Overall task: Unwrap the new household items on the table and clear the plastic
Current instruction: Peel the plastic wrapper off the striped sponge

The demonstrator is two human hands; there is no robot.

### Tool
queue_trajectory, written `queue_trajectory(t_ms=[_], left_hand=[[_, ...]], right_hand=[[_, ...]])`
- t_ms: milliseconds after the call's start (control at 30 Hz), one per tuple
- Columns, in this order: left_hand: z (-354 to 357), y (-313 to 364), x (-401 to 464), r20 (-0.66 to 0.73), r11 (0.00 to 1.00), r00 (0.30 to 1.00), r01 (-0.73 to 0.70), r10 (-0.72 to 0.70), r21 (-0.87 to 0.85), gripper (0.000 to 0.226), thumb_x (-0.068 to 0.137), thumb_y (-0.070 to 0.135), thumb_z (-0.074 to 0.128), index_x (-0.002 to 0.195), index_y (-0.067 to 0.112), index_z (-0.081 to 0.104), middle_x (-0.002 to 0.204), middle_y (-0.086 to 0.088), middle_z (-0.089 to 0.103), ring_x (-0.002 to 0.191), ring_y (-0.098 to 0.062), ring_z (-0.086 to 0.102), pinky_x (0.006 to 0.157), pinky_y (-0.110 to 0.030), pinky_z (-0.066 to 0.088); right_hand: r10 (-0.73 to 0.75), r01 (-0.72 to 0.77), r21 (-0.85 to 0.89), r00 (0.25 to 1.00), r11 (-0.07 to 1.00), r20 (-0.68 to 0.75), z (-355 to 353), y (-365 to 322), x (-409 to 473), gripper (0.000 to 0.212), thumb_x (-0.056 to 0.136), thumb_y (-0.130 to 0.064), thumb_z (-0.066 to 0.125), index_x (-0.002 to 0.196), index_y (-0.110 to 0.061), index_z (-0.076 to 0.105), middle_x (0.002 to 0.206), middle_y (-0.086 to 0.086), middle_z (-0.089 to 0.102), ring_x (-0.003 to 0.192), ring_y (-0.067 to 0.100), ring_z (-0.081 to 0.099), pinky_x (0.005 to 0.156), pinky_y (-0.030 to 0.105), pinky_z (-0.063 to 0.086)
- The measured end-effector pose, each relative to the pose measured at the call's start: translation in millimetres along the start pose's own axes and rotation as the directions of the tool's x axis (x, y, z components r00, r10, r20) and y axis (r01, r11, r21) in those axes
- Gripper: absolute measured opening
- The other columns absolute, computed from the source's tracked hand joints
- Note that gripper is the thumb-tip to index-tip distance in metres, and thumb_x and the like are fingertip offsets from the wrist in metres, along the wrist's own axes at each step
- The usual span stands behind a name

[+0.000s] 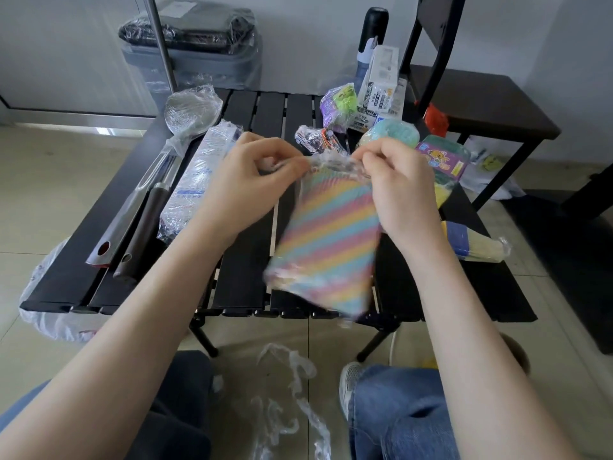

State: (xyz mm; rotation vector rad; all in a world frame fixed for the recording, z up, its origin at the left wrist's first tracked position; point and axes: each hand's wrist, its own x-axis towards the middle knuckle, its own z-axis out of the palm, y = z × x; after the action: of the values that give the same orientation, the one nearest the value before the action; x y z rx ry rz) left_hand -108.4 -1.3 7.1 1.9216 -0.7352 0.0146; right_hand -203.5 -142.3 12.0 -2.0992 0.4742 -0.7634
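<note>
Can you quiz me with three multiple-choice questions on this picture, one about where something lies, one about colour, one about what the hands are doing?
1. Where does the wrapped metal ladle lie?
A. far left corner of the black slatted table
B. on the floor
C. on the chair

2. What pattern does the held cloth bundle show?
A. plain white
B. diagonal rainbow stripes
C. black dots

3. What are the hands doing?
A. resting flat on the table
B. left hand and right hand both pinching the clear plastic wrap at the bundle's top end
C. holding the ladle

Key: 1 A, its bowl sits at the table's far left; 2 B, pink, yellow and blue bands slant across it; 3 B, fingertips of both hands pinch the crinkled film.
</note>
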Motion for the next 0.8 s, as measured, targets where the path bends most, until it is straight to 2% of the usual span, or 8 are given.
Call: queue_trajectory(t_ms=[100,200,300,400,500,600,667,800], left_hand=[[5,6,-2,0.043,0.974,0.995,0.099,-0.092,-0.204,0.016,0.089,0.023,0.063,0.073,0.025,0.065,0.058,0.017,0.057,0.057,0.004,0.050,0.058,-0.012,0.039],[12,3,-4,0.056,0.991,0.998,0.047,-0.040,-0.122,0.015,0.084,0.033,0.063,0.070,0.029,0.065,0.059,0.017,0.060,0.060,0.002,0.052,0.059,-0.014,0.039],[12,2,-6,-0.080,1.000,0.996,-0.029,0.029,-0.006,0.016,0.080,0.037,0.062,0.066,0.029,0.061,0.060,0.012,0.061,0.057,0.001,0.052,0.059,-0.018,0.038],[11,8,-10,-0.124,0.991,0.987,-0.094,0.105,0.090,0.022,0.084,0.032,0.066,0.065,0.027,0.058,0.057,0.010,0.060,0.052,0.000,0.051,0.053,-0.014,0.037],[10,10,-7,-0.002,0.994,0.997,-0.076,0.076,0.073,0.029,0.092,0.038,0.059,0.083,0.012,0.069,0.070,0.004,0.067,0.064,-0.010,0.060,0.059,-0.022,0.045],[7,9,-4,0.110,0.993,0.992,0.068,-0.057,-0.100,0.036,0.099,0.032,0.048,0.076,0.009,0.063,0.054,0.013,0.059,0.050,-0.002,0.049,0.051,-0.013,0.039],[7,11,-3,0.187,0.936,0.970,0.205,-0.156,-0.284,0.034,0.102,0.026,0.042,0.076,0.009,0.056,0.053,0.015,0.061,0.048,0.002,0.051,0.051,-0.013,0.041],[5,12,-4,0.308,0.818,0.918,0.371,-0.251,-0.439,0.029,0.103,0.023,0.038,0.079,0.014,0.051,0.057,0.012,0.063,0.055,-0.001,0.059,0.058,-0.016,0.051]], right_hand=[[-0.047,0.033,0.094,0.988,0.995,0.145,3,-6,-4,0.043,0.096,-0.042,0.048,0.078,-0.006,0.064,0.070,0.010,0.058,0.073,0.022,0.057,0.068,0.036,0.042],[-0.119,0.094,0.127,0.970,0.987,0.212,5,-11,-7,0.030,0.094,-0.042,0.056,0.073,-0.024,0.067,0.062,-0.013,0.059,0.064,0.002,0.056,0.063,0.017,0.040],[-0.082,0.039,0.186,0.970,0.982,0.229,0,-18,-7,0.040,0.089,-0.050,0.056,0.053,-0.033,0.059,0.051,-0.017,0.053,0.055,-0.001,0.051,0.057,0.013,0.036],[-0.109,0.097,0.076,0.979,0.992,0.172,-2,-17,-7,0.022,0.090,-0.036,0.065,0.079,-0.018,0.073,0.073,-0.006,0.069,0.072,0.006,0.063,0.066,0.020,0.048],[-0.090,0.090,0.000,0.993,0.996,0.081,-2,-8,-3,0.014,0.093,-0.019,0.060,0.090,-0.011,0.072,0.081,-0.005,0.070,0.080,0.006,0.065,0.070,0.016,0.049],[-0.100,0.100,-0.076,0.995,0.992,0.010,2,0,-1,0.018,0.096,-0.021,0.057,0.090,-0.008,0.069,0.078,0.001,0.069,0.075,0.013,0.065,0.069,0.028,0.051],[-0.170,0.161,-0.177,0.985,0.971,-0.036,8,3,-3,0.022,0.098,-0.023,0.053,0.088,-0.007,0.064,0.070,0.003,0.065,0.065,0.019,0.061,0.061,0.039,0.048],[-0.284,0.253,-0.329,0.958,0.910,-0.049,13,4,-7,0.025,0.102,-0.026,0.044,0.089,-0.008,0.056,0.058,-0.006,0.046,0.055,0.023,0.051,0.049,0.036,0.036]])
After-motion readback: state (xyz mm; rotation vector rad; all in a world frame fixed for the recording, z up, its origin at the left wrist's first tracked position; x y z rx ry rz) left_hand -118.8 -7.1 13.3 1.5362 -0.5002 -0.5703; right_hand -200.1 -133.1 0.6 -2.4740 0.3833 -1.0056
